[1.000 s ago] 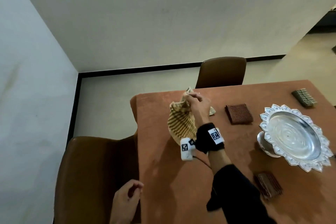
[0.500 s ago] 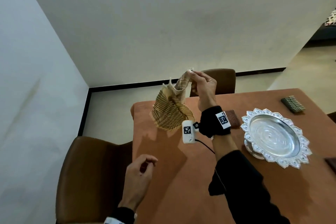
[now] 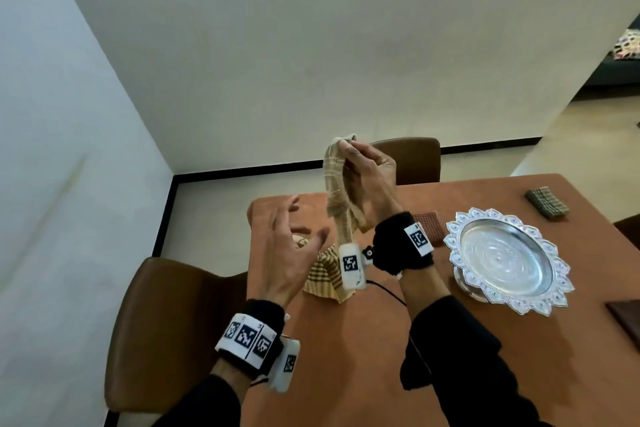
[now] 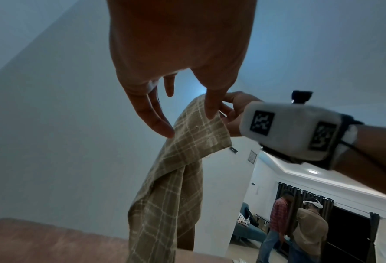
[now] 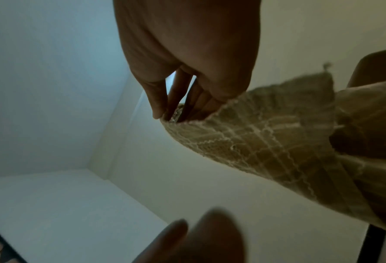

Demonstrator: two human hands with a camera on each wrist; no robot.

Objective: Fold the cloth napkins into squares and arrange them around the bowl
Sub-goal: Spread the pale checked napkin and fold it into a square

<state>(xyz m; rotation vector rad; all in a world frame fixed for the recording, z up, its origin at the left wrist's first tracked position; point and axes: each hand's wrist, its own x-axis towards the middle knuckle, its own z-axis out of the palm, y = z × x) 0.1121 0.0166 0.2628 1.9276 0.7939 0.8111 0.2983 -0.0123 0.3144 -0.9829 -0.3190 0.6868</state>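
Observation:
A beige plaid napkin (image 3: 336, 191) hangs in the air over the far left of the table, its lower end (image 3: 323, 279) bunched by the tabletop. My right hand (image 3: 349, 149) pinches its top corner; the right wrist view shows the fingertips (image 5: 180, 112) closed on the cloth (image 5: 266, 142). Beside the hanging cloth, my left hand (image 3: 301, 236) is raised with fingers spread and holds nothing. In the left wrist view its fingers (image 4: 158, 121) are at the napkin's (image 4: 171, 195) upper edge; contact is unclear. The ornate silver bowl (image 3: 452, 243) stands to the right.
Folded napkins lie around the bowl: a brown one (image 3: 429, 227) to its left, a green plaid one (image 3: 547, 203) behind it, a dark one (image 3: 627, 319) at the right edge. The orange table (image 3: 346, 357) has brown chairs at its left (image 3: 166, 322) and far side (image 3: 412, 159).
My right hand has lifted the napkin from the table up into the air. My left hand has risen from beside the chair to the hanging cloth, fingers spreading.

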